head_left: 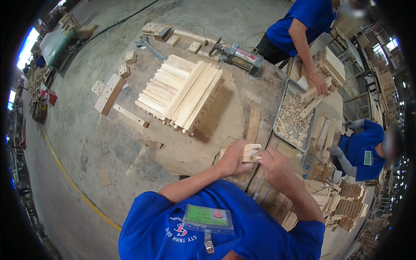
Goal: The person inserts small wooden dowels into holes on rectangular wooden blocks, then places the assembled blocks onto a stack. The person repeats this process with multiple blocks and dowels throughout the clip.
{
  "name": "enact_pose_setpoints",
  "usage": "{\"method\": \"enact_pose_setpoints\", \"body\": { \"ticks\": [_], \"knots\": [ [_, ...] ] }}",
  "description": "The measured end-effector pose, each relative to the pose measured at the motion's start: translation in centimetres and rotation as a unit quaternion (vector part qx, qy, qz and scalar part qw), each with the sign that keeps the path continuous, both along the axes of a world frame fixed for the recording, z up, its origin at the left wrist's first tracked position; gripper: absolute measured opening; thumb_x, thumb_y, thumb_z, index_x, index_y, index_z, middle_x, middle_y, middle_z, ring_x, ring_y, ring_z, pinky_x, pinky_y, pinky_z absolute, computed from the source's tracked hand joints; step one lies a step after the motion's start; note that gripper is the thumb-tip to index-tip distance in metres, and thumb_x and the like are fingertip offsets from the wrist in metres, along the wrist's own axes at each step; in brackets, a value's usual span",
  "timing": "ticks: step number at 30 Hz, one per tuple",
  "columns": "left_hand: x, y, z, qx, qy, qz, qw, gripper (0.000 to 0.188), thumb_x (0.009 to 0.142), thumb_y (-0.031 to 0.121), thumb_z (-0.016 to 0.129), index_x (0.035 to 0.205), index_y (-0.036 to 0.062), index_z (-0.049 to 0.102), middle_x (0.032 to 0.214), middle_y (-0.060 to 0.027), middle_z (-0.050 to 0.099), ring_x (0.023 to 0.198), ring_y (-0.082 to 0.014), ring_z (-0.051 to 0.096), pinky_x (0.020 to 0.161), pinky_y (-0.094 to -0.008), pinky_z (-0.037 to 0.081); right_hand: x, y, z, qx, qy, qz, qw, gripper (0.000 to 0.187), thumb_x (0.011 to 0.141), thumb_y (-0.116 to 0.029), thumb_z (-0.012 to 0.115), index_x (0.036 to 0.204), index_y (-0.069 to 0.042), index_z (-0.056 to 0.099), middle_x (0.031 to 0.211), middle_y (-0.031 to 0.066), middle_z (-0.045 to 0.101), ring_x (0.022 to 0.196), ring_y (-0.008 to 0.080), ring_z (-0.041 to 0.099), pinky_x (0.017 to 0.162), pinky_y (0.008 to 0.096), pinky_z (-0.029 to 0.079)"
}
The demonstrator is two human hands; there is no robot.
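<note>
My left hand (232,159) is closed around a pale wooden slat (250,150), whose end with a hole faces my right hand. Close against that end, my right hand (275,168) pinches a small wooden dowel (259,158), mostly covered by the fingertips. Beyond my hands, a crossed stack of wooden slats (182,91) sits on the worn table, with dowel tips poking from the near ends. To the right stands a metal tray (275,125) with many loose wooden dowels (292,119). A single slat (253,123) lies between stack and tray.
A metal pneumatic cylinder (242,58), a wrench (151,50) and several wooden blocks (110,93) lie around the stack. A co-worker's hand (320,83) reaches over the tray's far end. Another gloved co-worker (362,149) is at the right, near more slat piles (349,203).
</note>
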State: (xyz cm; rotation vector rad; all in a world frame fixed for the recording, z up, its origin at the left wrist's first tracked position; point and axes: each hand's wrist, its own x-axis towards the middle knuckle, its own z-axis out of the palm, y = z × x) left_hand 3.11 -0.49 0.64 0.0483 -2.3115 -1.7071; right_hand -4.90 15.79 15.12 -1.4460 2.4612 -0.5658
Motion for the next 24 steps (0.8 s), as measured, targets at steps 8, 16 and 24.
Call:
{"method": "enact_pose_setpoints", "body": {
  "ticks": [8,16,24],
  "knots": [
    [-0.1,0.1,-0.1,0.019,-0.001,-0.006,1.0,0.061,0.077,0.014,0.085,0.132,0.0078,0.06,0.115,-0.0159,0.066,0.107,-0.0373,0.067,0.093,-0.0451,0.055,0.2,0.0,-0.1,-0.002,-0.001,-0.012,1.0,0.011,0.101,-0.011,0.066,0.109,-0.004,0.065,0.096,0.0181,0.06,0.083,0.041,0.063,0.07,0.0481,0.052],
    [0.4,-0.1,-0.2,0.02,-0.026,0.004,0.999,0.06,0.076,0.014,0.085,0.131,0.0073,0.06,0.114,-0.0162,0.066,0.107,-0.0385,0.067,0.093,-0.0461,0.054,-1.2,3.2,-1.7,-0.139,-0.447,-0.252,0.847,0.019,0.099,-0.001,0.064,0.119,-0.002,0.062,0.109,0.0061,0.065,0.099,0.0186,0.071,0.084,0.0371,0.058],
    [0.0,0.0,0.2,0.006,-0.01,0.016,1.0,0.056,0.079,0.014,0.084,0.129,0.0067,0.06,0.112,-0.0152,0.067,0.103,-0.0342,0.07,0.09,-0.0431,0.056,-0.5,6.0,-3.1,-0.255,-0.509,-0.299,0.766,0.025,0.1,0.001,0.065,0.124,0.0,0.055,0.113,0.0109,0.065,0.106,0.0231,0.074,0.091,0.0361,0.062]
  ]
}}
